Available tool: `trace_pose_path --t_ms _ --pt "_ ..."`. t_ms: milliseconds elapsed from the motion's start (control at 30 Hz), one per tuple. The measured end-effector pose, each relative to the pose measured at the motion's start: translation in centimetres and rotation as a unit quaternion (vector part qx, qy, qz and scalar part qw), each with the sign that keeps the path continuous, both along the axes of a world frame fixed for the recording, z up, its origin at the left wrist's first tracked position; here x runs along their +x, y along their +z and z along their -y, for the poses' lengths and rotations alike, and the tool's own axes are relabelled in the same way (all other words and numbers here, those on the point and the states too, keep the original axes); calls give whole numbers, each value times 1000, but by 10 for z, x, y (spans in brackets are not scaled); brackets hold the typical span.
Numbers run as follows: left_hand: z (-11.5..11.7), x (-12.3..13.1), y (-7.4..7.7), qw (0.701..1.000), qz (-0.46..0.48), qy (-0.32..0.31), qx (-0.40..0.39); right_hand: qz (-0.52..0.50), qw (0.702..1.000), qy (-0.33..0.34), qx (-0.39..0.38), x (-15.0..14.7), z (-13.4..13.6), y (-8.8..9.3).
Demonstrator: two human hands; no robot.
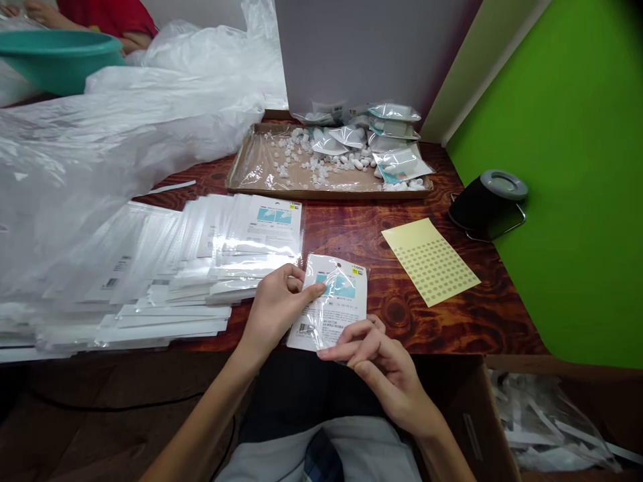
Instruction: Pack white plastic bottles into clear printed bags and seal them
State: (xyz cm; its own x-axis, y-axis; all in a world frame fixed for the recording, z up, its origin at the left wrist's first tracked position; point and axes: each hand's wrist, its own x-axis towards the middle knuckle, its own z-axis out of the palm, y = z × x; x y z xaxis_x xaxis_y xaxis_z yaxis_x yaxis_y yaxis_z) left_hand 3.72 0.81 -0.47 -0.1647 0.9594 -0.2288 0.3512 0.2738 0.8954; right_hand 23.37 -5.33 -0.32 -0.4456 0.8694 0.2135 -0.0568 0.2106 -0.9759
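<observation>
We should keep the printed packet (341,304) flat, left hand (277,302) pinching its edge, right hand (389,368) at its lower corner, that grip unclear

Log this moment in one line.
left hand: holds printed packet | right hand: at packet's lower right corner | packet pile: left | yellow sheet: right, on table

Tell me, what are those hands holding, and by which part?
A packet. The left hand pinches its left edge; the right hand is at its lower right corner, grip unclear.
</observation>
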Motion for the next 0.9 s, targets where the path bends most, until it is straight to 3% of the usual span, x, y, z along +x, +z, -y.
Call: trace_pose_path --t_ms 400,500,667,733,833,900 --pt "-2 4 9 1000 -17 14 -11 0 999 47 -27 0 0 -1" --pt "-5 3 8 1000 -27 2 -2 -40 999 -3 -5 0 3 -7" --pt "-3 -3 5 999 -48 -13 18 -5 983 -139 119 0 11 -17" --pt "1 -10 8 999 -46 -19 19 -14 981 -159 109 -1 13 -17" --pt "15 -27 15 989 -40 -35 137 -68 981 -172 59 -4 10 -11" --pt "25 -34 19 962 -43 -100 249 -90 980 -172 49 -6 7 -4"
